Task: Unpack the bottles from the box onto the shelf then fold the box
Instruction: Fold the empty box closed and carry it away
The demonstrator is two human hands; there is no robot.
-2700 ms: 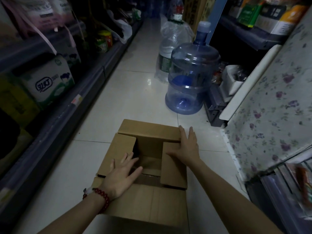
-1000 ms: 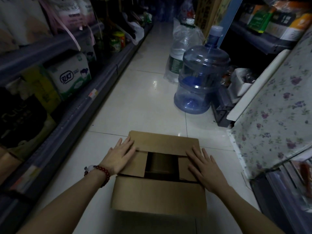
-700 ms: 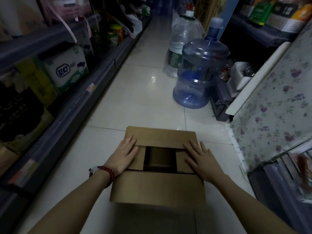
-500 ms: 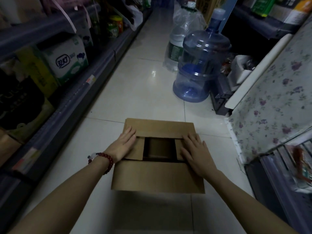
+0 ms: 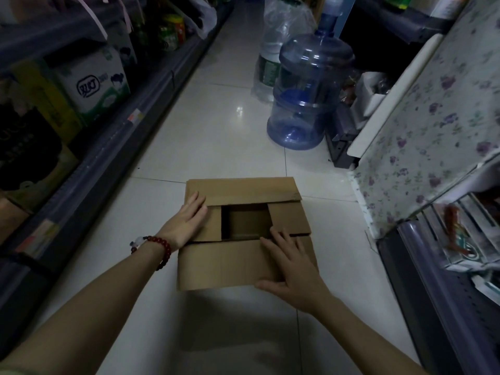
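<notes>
A cardboard box [image 5: 243, 234] sits on the white tiled floor [image 5: 216, 142] of a dim aisle, its flaps folded in around a square gap. The left hand [image 5: 186, 223] lies flat on the flap at 9 o'clock, fingers straight, its grip holding nothing. The right hand [image 5: 290, 269] presses the near flap at 4 o'clock, fingers spread. A blue water jug [image 5: 308, 90] stands at 1 o'clock, well apart; a stocked shelf [image 5: 108, 147] runs along 9 o'clock.
</notes>
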